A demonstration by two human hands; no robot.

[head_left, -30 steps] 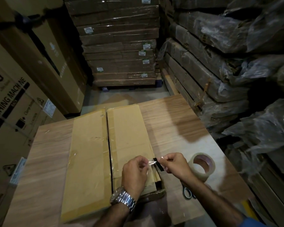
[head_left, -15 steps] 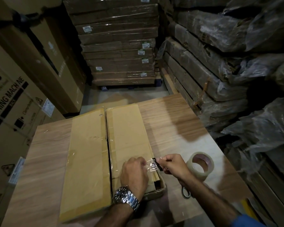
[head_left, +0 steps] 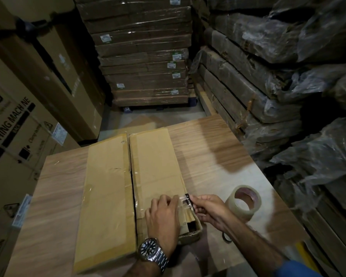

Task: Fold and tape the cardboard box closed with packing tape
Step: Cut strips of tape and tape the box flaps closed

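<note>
- The left hand (head_left: 164, 218) has dropped from mid-air onto the right flap of the cardboard box (head_left: 156, 166). Its curled fingers hold one end of a clear tape strip (head_left: 183, 202) down against the cardboard.
- The right hand (head_left: 210, 211) pinches the strip's other end just past the box's right edge, pulling it taut — a second ago both hands held it clear of the box.
- To my eye that means the strip is being stuck down now, near the box's right corner closest to the person.
- The box lies flat on the wooden table (head_left: 218, 156), with a dark slit open between its two long flaps, so the centre seam is not yet taped.
- Its near end (head_left: 192, 229) gapes — too dark to tell what is inside.
- The tape roll (head_left: 245, 201) stands on the table near the right hand.
</note>
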